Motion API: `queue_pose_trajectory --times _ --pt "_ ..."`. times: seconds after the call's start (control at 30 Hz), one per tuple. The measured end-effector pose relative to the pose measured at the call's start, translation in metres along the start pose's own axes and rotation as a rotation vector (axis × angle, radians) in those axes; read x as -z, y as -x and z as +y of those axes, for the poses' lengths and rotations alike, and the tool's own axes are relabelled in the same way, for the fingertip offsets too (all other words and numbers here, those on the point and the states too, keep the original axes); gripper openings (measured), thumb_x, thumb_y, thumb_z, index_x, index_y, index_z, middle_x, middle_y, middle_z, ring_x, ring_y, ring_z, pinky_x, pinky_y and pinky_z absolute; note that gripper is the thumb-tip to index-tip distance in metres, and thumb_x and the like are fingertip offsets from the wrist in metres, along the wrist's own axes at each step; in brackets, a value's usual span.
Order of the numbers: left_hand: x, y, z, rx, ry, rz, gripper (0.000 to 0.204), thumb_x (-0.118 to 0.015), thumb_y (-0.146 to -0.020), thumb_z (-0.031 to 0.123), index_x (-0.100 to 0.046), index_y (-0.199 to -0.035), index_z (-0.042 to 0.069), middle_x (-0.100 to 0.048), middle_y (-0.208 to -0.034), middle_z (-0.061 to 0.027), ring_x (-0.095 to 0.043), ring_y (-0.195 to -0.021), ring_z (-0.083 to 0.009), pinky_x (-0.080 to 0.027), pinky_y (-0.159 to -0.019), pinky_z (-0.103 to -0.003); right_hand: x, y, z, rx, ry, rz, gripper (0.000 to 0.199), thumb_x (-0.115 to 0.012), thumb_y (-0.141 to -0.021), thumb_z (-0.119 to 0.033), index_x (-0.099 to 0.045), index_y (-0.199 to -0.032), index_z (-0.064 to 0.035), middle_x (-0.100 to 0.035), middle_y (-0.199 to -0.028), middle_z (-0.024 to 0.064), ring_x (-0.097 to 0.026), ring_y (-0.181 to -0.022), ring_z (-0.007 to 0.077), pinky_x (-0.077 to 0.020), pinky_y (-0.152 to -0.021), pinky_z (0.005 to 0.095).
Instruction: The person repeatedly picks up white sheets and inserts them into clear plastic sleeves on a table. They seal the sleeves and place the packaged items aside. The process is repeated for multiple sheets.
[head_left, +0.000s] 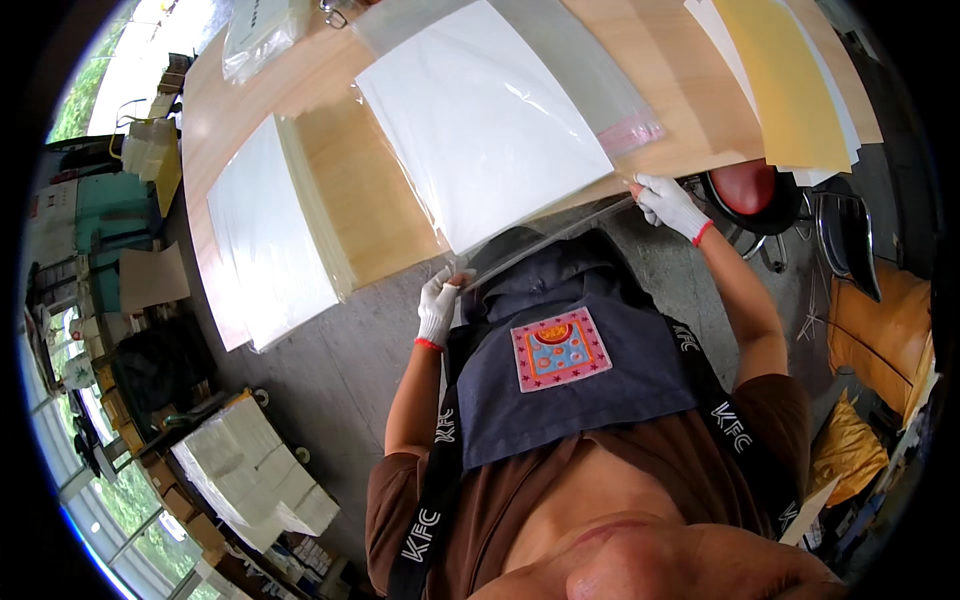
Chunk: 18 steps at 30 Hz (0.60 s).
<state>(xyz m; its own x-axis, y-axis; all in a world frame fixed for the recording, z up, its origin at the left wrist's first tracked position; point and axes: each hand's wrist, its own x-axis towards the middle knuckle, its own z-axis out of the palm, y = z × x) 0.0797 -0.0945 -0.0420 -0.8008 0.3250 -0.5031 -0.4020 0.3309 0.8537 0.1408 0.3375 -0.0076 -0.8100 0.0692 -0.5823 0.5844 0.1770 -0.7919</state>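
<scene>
A clear plastic bag (600,80) with a large white sheet (480,120) inside lies on the wooden table (380,200), its near end hanging over the table's front edge. My left hand (440,300), in a white glove, pinches the bag's near left corner. My right hand (668,205), also gloved, grips the near right corner at the table edge. The bag's pink sealing strip (630,130) shows on its right side.
A stack of white sheets (265,235) lies on the table to the left. Yellow and white sheets (790,80) lie at the right. More clear bags (260,35) sit at the far left. A red stool (745,185) stands under the table; wrapped white bundles (250,470) lie on the floor.
</scene>
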Motion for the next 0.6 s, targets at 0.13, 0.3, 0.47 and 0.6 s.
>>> queue_pose_trajectory --times 0.13,0.3,0.47,0.6 --pt "-0.013 0.007 -0.044 0.111 0.118 0.123 0.026 -0.058 -0.088 0.022 -0.064 -0.091 -0.003 -0.066 -0.085 -0.0065 -0.061 -0.076 -0.0122 -0.048 -0.070 -0.023 0.005 0.012 0.015 -0.008 0.246 0.064 0.016 -0.048 -0.090 -0.019 -0.049 -0.081 -0.0056 -0.054 -0.065 0.0006 -0.049 -0.051 0.0101 -0.0397 -0.047 0.0266" --pt "-0.018 0.017 -0.045 0.113 0.080 0.256 0.026 -0.061 -0.087 0.024 -0.063 -0.088 -0.002 -0.064 -0.082 -0.0047 -0.059 -0.069 -0.0113 -0.050 -0.066 -0.025 -0.011 0.026 -0.014 0.394 0.992 0.389 0.019 -0.057 -0.085 -0.030 -0.055 -0.086 -0.0111 -0.062 -0.080 0.0092 -0.061 -0.073 0.0283 -0.0470 -0.063 0.0411" --pt "-0.029 0.013 -0.033 0.093 0.206 0.198 0.031 -0.059 -0.087 0.020 -0.059 -0.103 -0.006 -0.066 -0.089 -0.0087 -0.062 -0.077 -0.0132 -0.048 -0.068 -0.024 -0.139 -0.013 -0.078 0.916 1.208 0.125 0.026 -0.051 -0.086 -0.028 -0.059 -0.110 -0.0240 -0.046 -0.131 0.0049 -0.042 -0.121 0.0255 -0.0323 -0.102 0.0402" --pt "-0.030 0.011 -0.026 0.046 0.150 0.134 0.024 -0.057 -0.088 0.019 -0.062 -0.096 -0.003 -0.067 -0.084 -0.0075 -0.061 -0.075 -0.0115 -0.048 -0.068 -0.023 -0.214 -0.090 -0.068 1.264 1.036 0.006 0.035 -0.045 -0.086 -0.027 -0.055 -0.120 -0.0252 -0.030 -0.145 0.0042 -0.020 -0.137 0.0267 -0.0135 -0.113 0.0420"
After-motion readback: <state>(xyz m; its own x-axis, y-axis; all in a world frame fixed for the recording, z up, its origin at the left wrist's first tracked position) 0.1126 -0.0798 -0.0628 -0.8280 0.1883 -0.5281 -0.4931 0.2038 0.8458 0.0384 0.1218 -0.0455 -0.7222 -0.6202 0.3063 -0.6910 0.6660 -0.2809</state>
